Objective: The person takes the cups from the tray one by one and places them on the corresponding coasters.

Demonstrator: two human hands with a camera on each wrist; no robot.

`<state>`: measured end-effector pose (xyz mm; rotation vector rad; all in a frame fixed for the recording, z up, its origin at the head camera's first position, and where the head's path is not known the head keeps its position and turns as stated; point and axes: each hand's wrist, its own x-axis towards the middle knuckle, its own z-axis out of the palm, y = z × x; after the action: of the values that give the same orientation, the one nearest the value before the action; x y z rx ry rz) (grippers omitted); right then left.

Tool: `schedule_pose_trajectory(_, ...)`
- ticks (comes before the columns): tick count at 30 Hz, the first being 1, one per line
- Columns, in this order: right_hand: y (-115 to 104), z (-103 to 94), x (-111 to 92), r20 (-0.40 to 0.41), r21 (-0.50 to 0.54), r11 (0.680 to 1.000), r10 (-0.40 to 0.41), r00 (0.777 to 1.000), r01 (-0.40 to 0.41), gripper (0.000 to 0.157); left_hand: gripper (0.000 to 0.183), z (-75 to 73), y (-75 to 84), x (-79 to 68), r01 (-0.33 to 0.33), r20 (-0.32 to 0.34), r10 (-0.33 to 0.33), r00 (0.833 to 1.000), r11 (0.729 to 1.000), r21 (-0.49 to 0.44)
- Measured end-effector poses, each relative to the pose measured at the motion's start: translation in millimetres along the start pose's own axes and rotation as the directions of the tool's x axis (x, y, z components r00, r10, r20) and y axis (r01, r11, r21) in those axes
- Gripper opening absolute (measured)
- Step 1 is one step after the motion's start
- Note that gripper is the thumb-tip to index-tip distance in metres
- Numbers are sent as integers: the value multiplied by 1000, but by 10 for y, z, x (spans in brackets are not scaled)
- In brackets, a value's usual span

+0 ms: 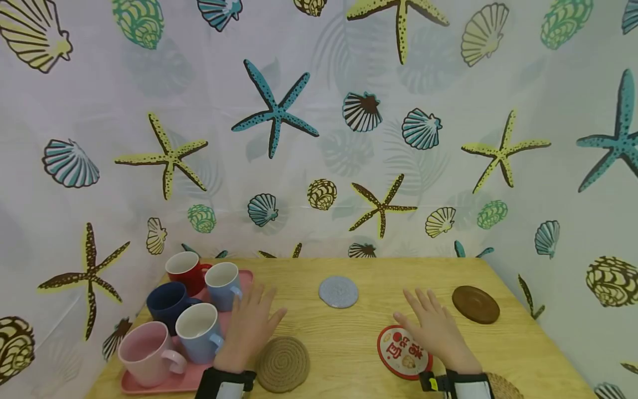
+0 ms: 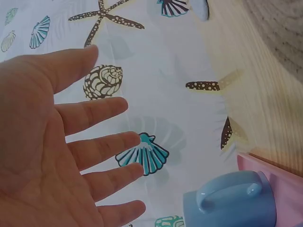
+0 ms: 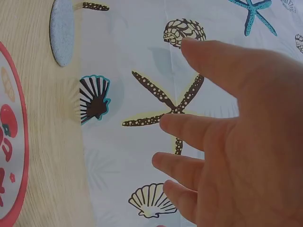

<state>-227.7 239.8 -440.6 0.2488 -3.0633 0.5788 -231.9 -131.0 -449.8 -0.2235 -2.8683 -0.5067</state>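
Note:
My left hand (image 1: 249, 327), fingers spread and holding nothing, hovers between the mugs and a brown woven coaster (image 1: 283, 364). Just left of it a pink tray (image 1: 249, 277) carries a red mug (image 1: 185, 272), two light blue mugs (image 1: 223, 285) (image 1: 199, 332), a navy mug (image 1: 169, 305) and a pink mug (image 1: 149, 354). My right hand (image 1: 438, 332), also spread and bare of any object, overlaps a red-rimmed round coaster with printed characters (image 1: 399, 354) in the head view. In the left wrist view a light blue mug (image 2: 232, 203) shows its handle below the fingers.
A grey-blue round coaster (image 1: 339, 292) lies toward the back of the wooden table (image 1: 349, 332). At the right is a dark brown oval coaster (image 1: 476, 304). Another woven coaster (image 1: 503, 386) is partly hidden by the right wrist. A shell-print curtain (image 1: 319, 160) hangs behind the table.

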Motion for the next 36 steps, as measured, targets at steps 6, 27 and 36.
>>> schedule_pose_trajectory(6,-82,-55,-81,7,8,1000,-26,1000,26,74,49,-14,99,-107,-89,-46,91,995,995,42)
schedule_pose_trajectory(27,-279,255,-254,70,-14,988,-149,986,151,66,52,435,110,-633,-300,310,251,917,946,122)
schedule_pose_trajectory(36,-195,459,-281,104,23,987,-162,981,161,67,56,513,116,-634,-204,397,175,901,979,31)
